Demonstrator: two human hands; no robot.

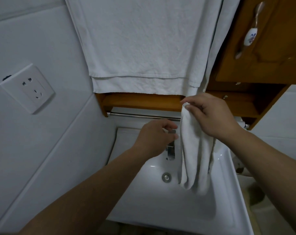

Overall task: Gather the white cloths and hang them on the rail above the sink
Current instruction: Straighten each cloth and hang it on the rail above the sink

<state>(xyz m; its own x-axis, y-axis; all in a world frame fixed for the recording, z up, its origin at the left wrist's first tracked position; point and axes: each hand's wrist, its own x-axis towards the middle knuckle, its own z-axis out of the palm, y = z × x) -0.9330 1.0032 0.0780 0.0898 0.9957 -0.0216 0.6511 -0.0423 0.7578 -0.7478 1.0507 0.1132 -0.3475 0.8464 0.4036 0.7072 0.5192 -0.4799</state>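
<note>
Right hand (211, 116): grip pinched on the top of a bunched white terry cloth (194, 158) hanging over the white ceramic sink (228, 184), beside the steel rail (143, 115). Left hand (154, 138): fingers apart, apparently empty, near the chrome tap (170, 151).

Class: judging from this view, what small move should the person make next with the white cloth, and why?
Probably carry the white cloth left and spread it along the bare rail. The right hand pinches its bunched top at the rail's right end; the left hand is open beside it.
</note>
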